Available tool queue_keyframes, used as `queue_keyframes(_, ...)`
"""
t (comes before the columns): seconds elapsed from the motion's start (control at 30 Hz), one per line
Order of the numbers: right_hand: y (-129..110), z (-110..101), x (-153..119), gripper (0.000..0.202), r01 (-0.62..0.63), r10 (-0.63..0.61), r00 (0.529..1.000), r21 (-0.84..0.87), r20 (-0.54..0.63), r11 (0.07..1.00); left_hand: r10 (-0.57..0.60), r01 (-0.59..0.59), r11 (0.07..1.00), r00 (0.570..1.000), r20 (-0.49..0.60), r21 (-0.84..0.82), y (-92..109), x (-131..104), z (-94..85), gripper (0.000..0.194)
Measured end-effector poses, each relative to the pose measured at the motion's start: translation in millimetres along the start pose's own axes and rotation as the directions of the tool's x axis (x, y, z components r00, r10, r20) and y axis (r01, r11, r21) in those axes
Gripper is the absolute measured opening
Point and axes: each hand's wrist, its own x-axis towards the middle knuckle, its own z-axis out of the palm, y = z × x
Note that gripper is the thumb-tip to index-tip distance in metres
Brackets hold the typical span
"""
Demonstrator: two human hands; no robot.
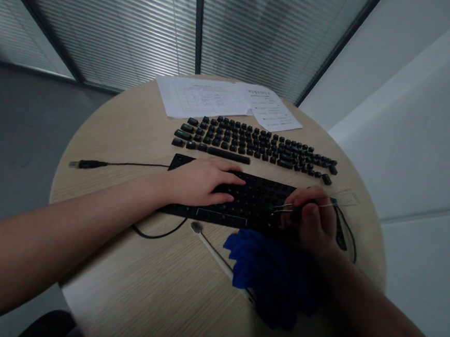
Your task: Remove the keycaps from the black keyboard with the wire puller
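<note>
A black keyboard base without its keycaps lies across the table in front of me. My left hand rests on its left half, fingers stretched out and apart. Over the right part of the base, my right hand grips a keycap puller. Thin metal wires stick out of the puller at both ends, and the left-hand ends point down at the base. Whether they touch it I cannot tell. Loose black keycaps lie in rows just behind the base.
A crumpled blue cloth covers part of a toothbrush at the front. A USB plug and cable lie at the left. Printed papers lie at the back of the round wooden table.
</note>
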Motion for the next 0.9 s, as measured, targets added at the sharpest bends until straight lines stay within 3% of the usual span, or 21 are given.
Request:
queue_keyframes(0.13, 6.3, -4.0, -1.8, 0.018, -0.004, 0.011, 0.995, -0.071, 0.095, 0.997, 0.006, -0.006, 1.0, 1.0, 0.012, 0.004, -0.7, -0.2, -0.3, 0.042)
queue_keyframes(0.23, 4.1, -3.6, -2.9, 0.016, 0.059, -0.035, 0.989, -0.16, 0.146, 0.985, 0.006, -0.006, 1.0, 1.0, -0.019, -0.021, 4.0, -0.5, -3.7, 0.039)
queue_keyframes(0.4, -10.9, 3.8, -2.8, 0.01, 0.163, -0.107, 0.969, -0.254, 0.222, 0.953, -0.012, -0.017, 0.967, 0.994, -0.113, -0.253, 22.7, 1.2, -16.2, 0.033)
queue_keyframes(0.6, -19.2, 11.9, -3.6, 0.018, 0.178, -0.136, 0.962, -0.165, 0.236, 0.97, -0.008, 0.036, 0.816, 0.999, 0.05, -0.577, 29.1, 1.1, -22.6, 0.029)
queue_keyframes(0.7, -21.9, 16.2, -2.2, 0.023, 0.195, -0.159, 0.952, -0.115, 0.261, 0.974, 0.014, 0.061, 0.777, 0.993, 0.114, -0.627, 27.9, 0.5, -21.8, 0.027)
queue_keyframes(0.9, -29.4, 23.4, 3.5, 0.02, 0.229, -0.201, 0.938, -0.07, 0.284, 0.971, 0.044, 0.057, 0.766, 0.989, 0.141, -0.641, 26.9, 0.7, -20.1, 0.018)
